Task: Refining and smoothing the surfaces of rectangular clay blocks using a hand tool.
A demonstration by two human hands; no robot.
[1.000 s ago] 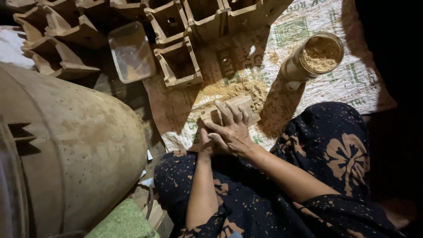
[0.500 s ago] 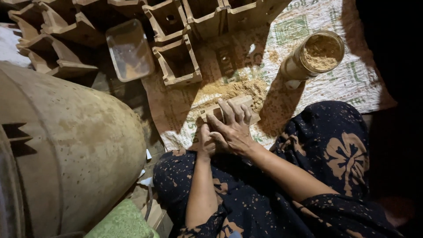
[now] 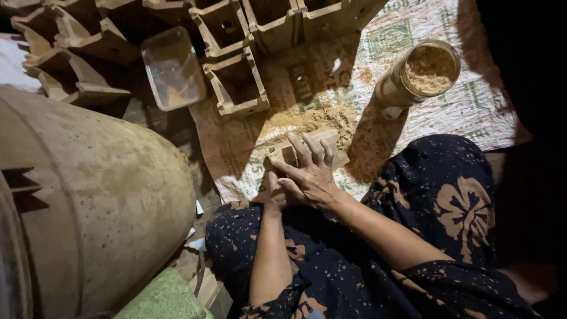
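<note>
Clay block [image 3: 331,143]: on the printed sack [image 3: 472,106], just below a heap of loose sand [image 3: 313,120]. Right hand [image 3: 313,174]: laid flat on the block, fingers spread. Left hand [image 3: 274,192]: tucked under the right at the block's near-left corner; grip cannot be told. Sand-filled jar [image 3: 422,74]: above and right of the block. Open clay mould [image 3: 236,88]: above and left of it. Large drum [image 3: 88,195]: far left.

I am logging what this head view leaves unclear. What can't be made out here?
- Left hand: mostly covered by the right hand.
- Clay block: its top lies under the fingers.
- Large drum: cut off by the left edge.
- Right side: lost in dark shadow.
</note>
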